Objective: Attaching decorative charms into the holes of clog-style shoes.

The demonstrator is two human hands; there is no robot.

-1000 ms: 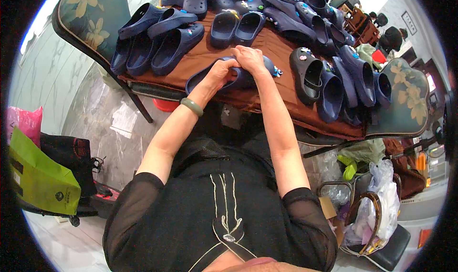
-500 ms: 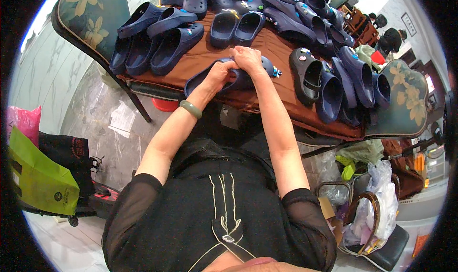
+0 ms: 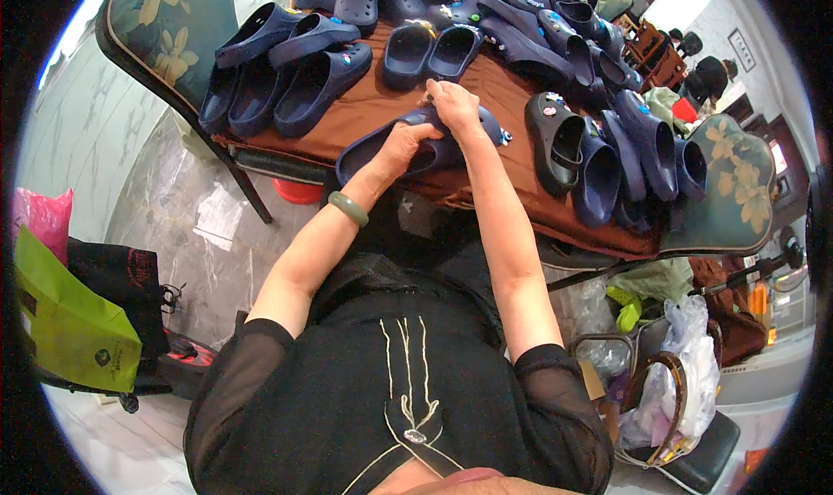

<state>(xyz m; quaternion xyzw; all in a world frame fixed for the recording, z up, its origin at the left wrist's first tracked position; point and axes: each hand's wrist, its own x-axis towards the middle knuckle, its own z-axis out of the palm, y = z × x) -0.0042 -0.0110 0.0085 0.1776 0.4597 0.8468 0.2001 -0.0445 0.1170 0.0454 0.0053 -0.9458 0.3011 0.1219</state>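
A navy blue clog (image 3: 444,154) lies at the table's near edge in front of me, its toe to the right with a small charm on it. My left hand (image 3: 406,144) grips the clog across its opening, thumb pointing right; a green bangle circles that wrist. Just above the clog's upper is my right hand (image 3: 455,104), its fingers pinched together. Whatever is between those fingertips is too small to make out. A pair of navy clogs (image 3: 431,54) with charms stands right beyond my hands.
More navy clogs (image 3: 323,87) are stacked at the left of the brown-covered table (image 3: 499,178). A black clog (image 3: 555,144) and several navy ones stand at the right, with a heap behind. Floral-backed chairs (image 3: 178,26) flank the table. Bags (image 3: 87,321) sit low at the left.
My right hand has lifted slightly up and left from the clog, its fingertips now pinched above it. My left hand stays on the clog, its thumb now in plain sight.
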